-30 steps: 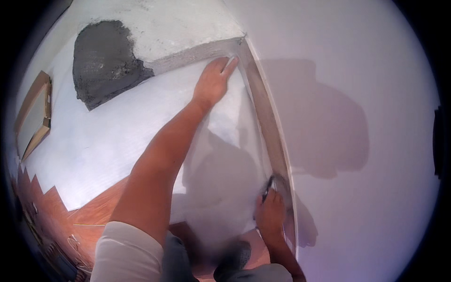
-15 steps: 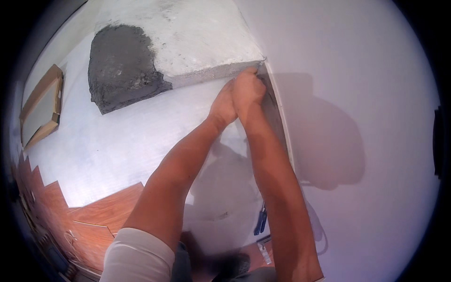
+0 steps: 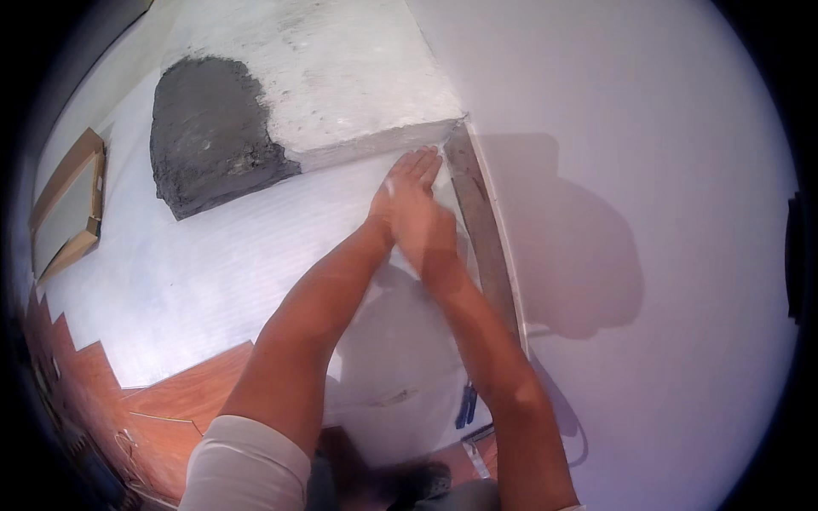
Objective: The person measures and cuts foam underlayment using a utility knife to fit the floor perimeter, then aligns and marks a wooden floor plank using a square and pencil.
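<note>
My left hand (image 3: 409, 170) lies with fingers stretched out on the white sheet (image 3: 213, 272), just below the low plastered edge (image 3: 366, 140) and near its corner with the wall. Over it is my right hand (image 3: 430, 226), smeared by motion, its fingers too blurred to make out; any contact with the sheet is unclear. A narrow brownish bare strip (image 3: 481, 221) runs between sheet and wall beside them. A blue-handled tool (image 3: 466, 404) lies on the sheet by my right forearm.
A dark grey cement patch (image 3: 213, 128) covers part of the raised rough surface. An open cardboard box (image 3: 89, 234) is at the left. Reddish wood-look planks (image 3: 170, 383) with stepped edges border the sheet's lower left. A pale wall (image 3: 665, 213) rises on the right.
My right hand left the blue-handled tool low on the sheet and moved up to my left hand by the corner. Since half a second ago it has drawn back slightly from that corner.
</note>
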Demonstrator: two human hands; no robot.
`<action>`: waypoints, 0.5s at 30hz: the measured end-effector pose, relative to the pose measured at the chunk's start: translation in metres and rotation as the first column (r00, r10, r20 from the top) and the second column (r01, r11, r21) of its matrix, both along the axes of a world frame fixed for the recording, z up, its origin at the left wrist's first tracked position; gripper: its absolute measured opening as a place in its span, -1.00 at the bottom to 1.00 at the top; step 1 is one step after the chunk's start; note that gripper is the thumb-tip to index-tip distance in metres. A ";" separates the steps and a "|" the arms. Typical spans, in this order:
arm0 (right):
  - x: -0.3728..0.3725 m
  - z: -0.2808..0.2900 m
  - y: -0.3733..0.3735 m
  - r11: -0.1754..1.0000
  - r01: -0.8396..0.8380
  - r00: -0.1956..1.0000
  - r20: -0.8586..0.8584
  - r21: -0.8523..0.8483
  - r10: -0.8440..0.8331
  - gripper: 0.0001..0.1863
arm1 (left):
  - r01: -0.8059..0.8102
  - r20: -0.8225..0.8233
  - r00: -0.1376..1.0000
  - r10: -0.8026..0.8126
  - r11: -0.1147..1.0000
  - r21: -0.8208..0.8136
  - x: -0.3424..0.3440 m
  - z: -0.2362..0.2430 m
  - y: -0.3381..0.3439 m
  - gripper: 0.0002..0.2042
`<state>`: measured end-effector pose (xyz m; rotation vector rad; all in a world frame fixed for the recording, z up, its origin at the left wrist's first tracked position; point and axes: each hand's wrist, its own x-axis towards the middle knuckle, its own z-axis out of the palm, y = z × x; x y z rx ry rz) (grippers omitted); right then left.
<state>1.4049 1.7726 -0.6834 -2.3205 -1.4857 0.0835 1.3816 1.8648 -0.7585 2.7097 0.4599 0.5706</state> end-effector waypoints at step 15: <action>-0.272 0.059 -0.673 0.351 -0.004 0.438 -0.317 -0.936 -0.841 -0.68 | -0.039 0.213 0.977 0.029 0.998 0.042 0.003 -0.046 0.003 -0.73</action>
